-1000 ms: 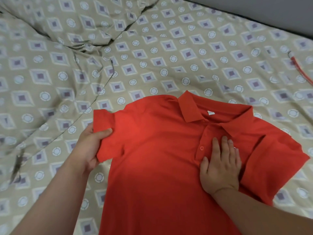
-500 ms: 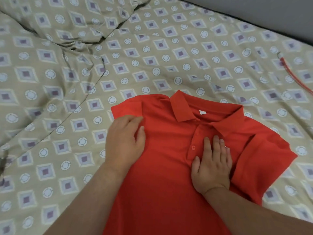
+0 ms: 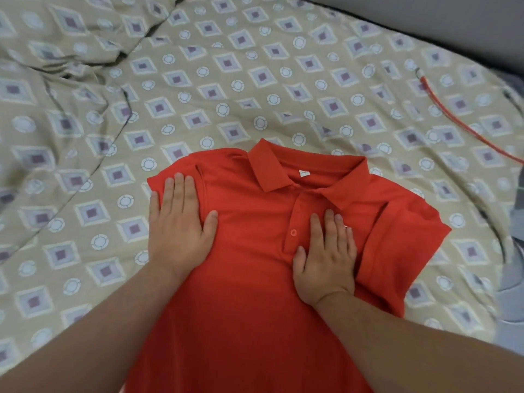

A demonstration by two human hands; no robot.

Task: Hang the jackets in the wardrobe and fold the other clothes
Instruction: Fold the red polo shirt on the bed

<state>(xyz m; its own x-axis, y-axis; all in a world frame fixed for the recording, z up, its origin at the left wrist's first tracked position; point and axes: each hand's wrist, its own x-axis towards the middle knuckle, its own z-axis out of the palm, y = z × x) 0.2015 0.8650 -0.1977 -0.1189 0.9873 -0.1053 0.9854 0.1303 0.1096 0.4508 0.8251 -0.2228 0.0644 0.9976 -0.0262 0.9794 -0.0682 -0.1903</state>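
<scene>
Red polo shirt [image 3: 249, 279] flat on the bed cover [image 3: 226, 80], front up, collar [image 3: 269, 168] pointing away from the camera, lower part cut off by the bottom edge; white neck label [image 3: 304, 173] inside the collar; 2 buttons [image 3: 293, 232] showing on the placket. Left hand [image 3: 181, 225] palm-down on the shoulder area at the person's left; fingers [image 3: 178, 188] straight and together, thumb spread toward the chest; gripping nothing, just pressing on fabric; sleeve on that side folded inward under the hand. Right hand [image 3: 326, 259] palm-down on the chest just beside the placket; fingers [image 3: 330, 225] straight, flat on the cloth, holding nothing. Right-side sleeve [image 3: 397, 245] spread out on the bed, not folded, just beside the right hand. Bed cover beige with square-and-circle print, rumpled at upper left. Thin red-orange cable [image 3: 459, 120] on the bed at far right, well apart from the shirt. Grey cloth [image 3: 513, 273] at the right edge, partly cut off; can't tell what garment. Grey wall [image 3: 425, 15] beyond the bed, top right.
</scene>
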